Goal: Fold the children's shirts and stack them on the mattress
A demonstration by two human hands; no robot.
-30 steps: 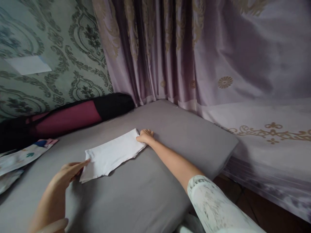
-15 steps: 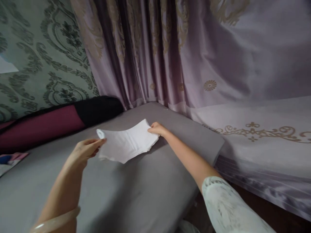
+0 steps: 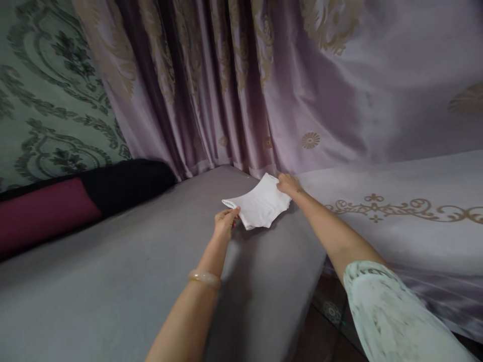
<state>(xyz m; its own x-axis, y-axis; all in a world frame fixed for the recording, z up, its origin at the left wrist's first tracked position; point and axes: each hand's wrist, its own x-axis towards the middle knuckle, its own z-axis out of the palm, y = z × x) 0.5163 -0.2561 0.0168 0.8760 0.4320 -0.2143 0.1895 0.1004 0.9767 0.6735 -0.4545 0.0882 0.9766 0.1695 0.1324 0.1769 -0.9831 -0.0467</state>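
A pair of white underpants (image 3: 262,203) is held out nearly flat just over the far end of the grey bed (image 3: 113,281). My left hand (image 3: 225,221), with a pale bangle on the wrist, pinches its near left side between thumb and fingers. At the opposite side my right hand (image 3: 289,185) is closed on the upper right edge. The waist edge curves between the two hands, and the lower edge points toward me. Whether the cloth touches the bed cannot be made out.
A long maroon and black cushion (image 3: 86,201) lies along the patterned green wall (image 3: 56,100). Purple curtains (image 3: 324,100) hang close behind the bed's far edge. Dark floor (image 3: 328,322) shows beside the bed at lower right.
Both hands have carried the white underpants to the right and farther away, toward the bed's far corner. The view has turned somewhat to the right.
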